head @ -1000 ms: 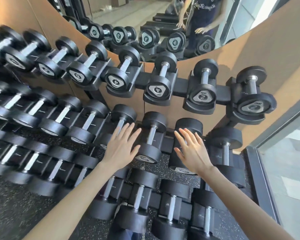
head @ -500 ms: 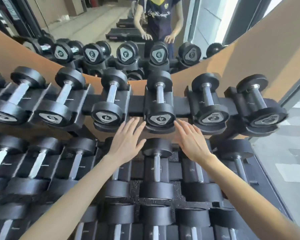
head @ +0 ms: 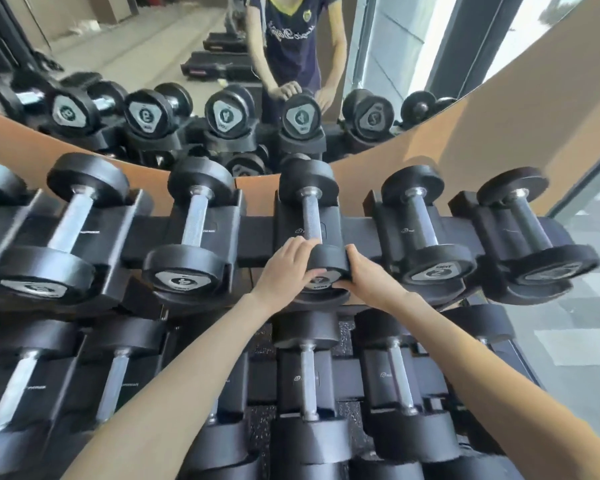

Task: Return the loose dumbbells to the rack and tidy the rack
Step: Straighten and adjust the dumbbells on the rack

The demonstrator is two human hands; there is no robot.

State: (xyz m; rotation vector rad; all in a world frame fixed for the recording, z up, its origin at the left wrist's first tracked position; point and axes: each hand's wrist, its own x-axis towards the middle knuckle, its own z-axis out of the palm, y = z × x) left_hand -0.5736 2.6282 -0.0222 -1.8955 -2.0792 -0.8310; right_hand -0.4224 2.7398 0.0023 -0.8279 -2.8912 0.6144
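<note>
A black dumbbell [head: 310, 216] with a steel handle lies in its cradle on the top tier of the black rack [head: 253, 237]. Both hands clasp its near head. My left hand [head: 288, 268] wraps the left side of that head, fingers over the end face. My right hand [head: 368, 271] grips the right side, thumb on top. Neighbouring dumbbells sit in their cradles: one marked 4 [head: 191, 237] to the left, one marked 2 [head: 426, 233] to the right.
Lower tiers hold more black dumbbells [head: 309, 386] below my arms. A curved mirror [head: 194, 64] behind the rack reflects the dumbbells and a person. A glass wall and grey floor [head: 589, 327] lie to the right. Speckled rubber flooring shows between tiers.
Both hands rose from the middle tier to the top tier and closed around the near head of the centre dumbbell. The view moved closer to the rack.
</note>
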